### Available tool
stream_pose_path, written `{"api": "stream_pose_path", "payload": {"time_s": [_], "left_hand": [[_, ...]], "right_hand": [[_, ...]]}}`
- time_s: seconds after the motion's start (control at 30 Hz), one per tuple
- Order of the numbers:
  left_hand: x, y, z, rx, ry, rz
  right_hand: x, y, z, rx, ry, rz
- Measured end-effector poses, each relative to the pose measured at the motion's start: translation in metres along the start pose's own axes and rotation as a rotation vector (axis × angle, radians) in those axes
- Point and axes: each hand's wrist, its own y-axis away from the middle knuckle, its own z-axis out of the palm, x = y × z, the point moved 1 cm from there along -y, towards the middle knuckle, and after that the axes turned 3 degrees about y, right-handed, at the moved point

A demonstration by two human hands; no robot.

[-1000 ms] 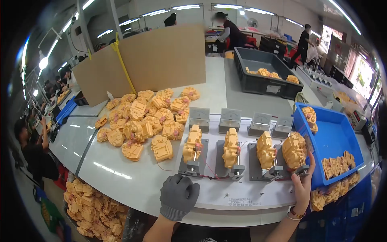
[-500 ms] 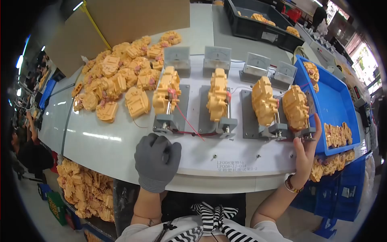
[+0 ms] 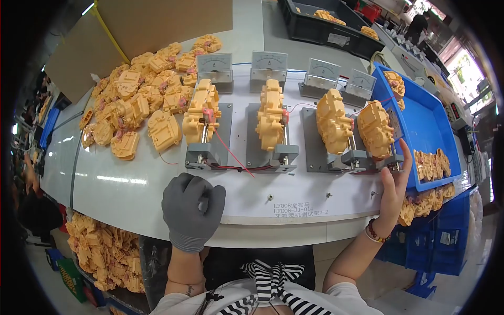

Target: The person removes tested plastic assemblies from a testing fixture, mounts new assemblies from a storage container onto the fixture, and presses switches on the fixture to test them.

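My left hand (image 3: pixel 193 207), in a grey glove, is closed at the near edge of the white board (image 3: pixel 247 205), below the leftmost test fixture (image 3: pixel 223 139). Its curled fingers hide whatever may be inside. My bare right hand (image 3: pixel 394 191) has thumb and forefinger around the front metal clamp (image 3: pixel 389 161) of the rightmost fixture. An orange plastic gearbox (image 3: pixel 376 130) sits upright in that fixture. The other fixtures hold similar gearboxes (image 3: pixel 271 115), (image 3: pixel 334 122), (image 3: pixel 200 111). A loose red wire (image 3: pixel 233 152) trails from the leftmost one.
Analog meters (image 3: pixel 269 65) stand behind the fixtures. Orange gearboxes (image 3: pixel 131 107) are heaped on the left of the table. A blue tray (image 3: pixel 428 118) with gearboxes is at the right, and a black crate (image 3: pixel 310 29) at the back. More gearboxes (image 3: pixel 105 252) fill a container below left.
The whole view has shifted slightly, so the fixtures appear further left and higher. Both hands keep nearly the same pose and place relative to the board.
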Motion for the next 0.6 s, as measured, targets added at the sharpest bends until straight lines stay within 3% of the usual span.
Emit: {"api": "stream_pose_path", "payload": {"time_s": [0.23,0.37,0.6], "left_hand": [[0.003,-0.001,0.001,0.037,-0.005,0.013],[0.005,0.000,0.004,0.034,0.046,-0.030],[0.007,-0.001,0.004,0.021,0.081,-0.018]], "right_hand": [[-0.003,-0.002,0.007,0.018,-0.023,-0.059],[-0.002,0.000,-0.003,-0.014,0.099,0.039],[0.003,-0.002,-0.007,0.077,0.047,-0.088]]}}
